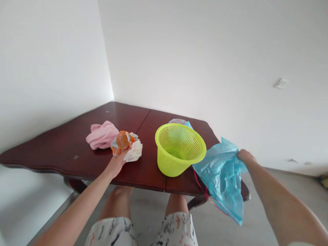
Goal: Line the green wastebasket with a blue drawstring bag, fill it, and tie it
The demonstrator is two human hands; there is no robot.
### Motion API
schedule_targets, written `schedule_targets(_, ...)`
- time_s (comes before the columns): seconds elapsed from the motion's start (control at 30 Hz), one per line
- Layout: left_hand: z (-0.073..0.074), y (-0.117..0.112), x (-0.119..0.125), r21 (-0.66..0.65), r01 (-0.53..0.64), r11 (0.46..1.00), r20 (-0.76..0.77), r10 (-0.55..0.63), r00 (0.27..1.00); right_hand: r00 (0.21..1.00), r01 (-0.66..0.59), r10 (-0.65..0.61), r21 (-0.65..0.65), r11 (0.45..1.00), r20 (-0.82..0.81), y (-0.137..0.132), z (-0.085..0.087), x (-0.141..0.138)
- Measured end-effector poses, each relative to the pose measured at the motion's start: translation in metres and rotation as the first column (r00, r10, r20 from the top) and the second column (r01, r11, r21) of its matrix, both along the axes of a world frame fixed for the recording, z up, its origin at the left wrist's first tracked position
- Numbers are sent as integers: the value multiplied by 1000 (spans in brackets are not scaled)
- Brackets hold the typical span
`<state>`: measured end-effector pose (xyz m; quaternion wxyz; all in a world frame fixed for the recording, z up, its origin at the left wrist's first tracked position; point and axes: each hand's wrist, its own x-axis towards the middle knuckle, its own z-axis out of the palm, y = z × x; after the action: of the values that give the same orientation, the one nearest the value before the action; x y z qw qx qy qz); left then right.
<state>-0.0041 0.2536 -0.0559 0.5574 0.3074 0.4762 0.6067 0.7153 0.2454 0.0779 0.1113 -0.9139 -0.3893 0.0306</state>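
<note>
Dark red wood table [64, 152] in corner of white walls [179, 51]. Blue plastic bag [220, 181] hangs past table edge, just beside basket, bunched in right hand [245, 156], fingers pressed together on bag top. Green basket [179, 148] on table. Pink cloth [101, 135] near left hand [116, 164]. Left hand touches crumpled white and orange wrapper [125, 145], fingers hidden, grip cannot tell

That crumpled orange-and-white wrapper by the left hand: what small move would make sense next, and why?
Probably lifting the crumpled wrapper with the left hand into the lime-green plastic basket. The hand is already touching the wrapper, and the basket stands close by, open side up. The right hand is busy holding a blue plastic bag.
</note>
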Motion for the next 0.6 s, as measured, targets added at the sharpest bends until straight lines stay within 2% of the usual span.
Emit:
schedule_targets(0.1, 0, -3, 3, 18, 7, 1000, -15, -6, 1000, 997, 26, -29, 45, 999, 70, -22, -30, 0)
schedule_targets(0.17, 1, -4, 4, 27, -6, 1000, -15, 6, 1000, 987, -56, 33, 140, 989, 159, -39, -55, -7)
schedule_targets(0.23, 1, -5, 6, 26, -19, 999, -19, 20, 1000, 934, -301, 251, 180, 936, 255, -60, -85, -19)
schedule_targets(0.3, 2, -5, 6, 30, -20, 999, -29, 21, 999, 784, -597, 560, 76, 799, 267, -81, -117, -34)
schedule_targets(0.33, 3, -5, 7, 32, -20, 999, -33, 21, 999, 730, -663, 643, 8, 749, 233, -89, -132, -43)
schedule_targets(0.37, 4, -5, 7, 30, -20, 999, -35, 21, 999, 713, -681, 677, -49, 731, 184, -96, -145, -53)
schedule_targets(0.4, 5, -5, 8, 27, -22, 999, -34, 23, 999, 727, -667, 673, -91, 739, 138, -99, -156, -64)
schedule_targets(0.47, 6, -5, 8, 25, -24, 999, -21, 25, 999, 810, -568, 582, -143, 810, 79, -96, -167, -88)
schedule_targets(0.53, 5, -4, 8, 28, -24, 999, -6, 24, 1000, 902, -416, 429, -169, 894, 53, -81, -167, -114)
schedule_targets(0.6, -1, -2, 5, 44, -21, 999, -15, 22, 1000, 968, -241, 248, -159, 957, 31, -59, -159, -140)
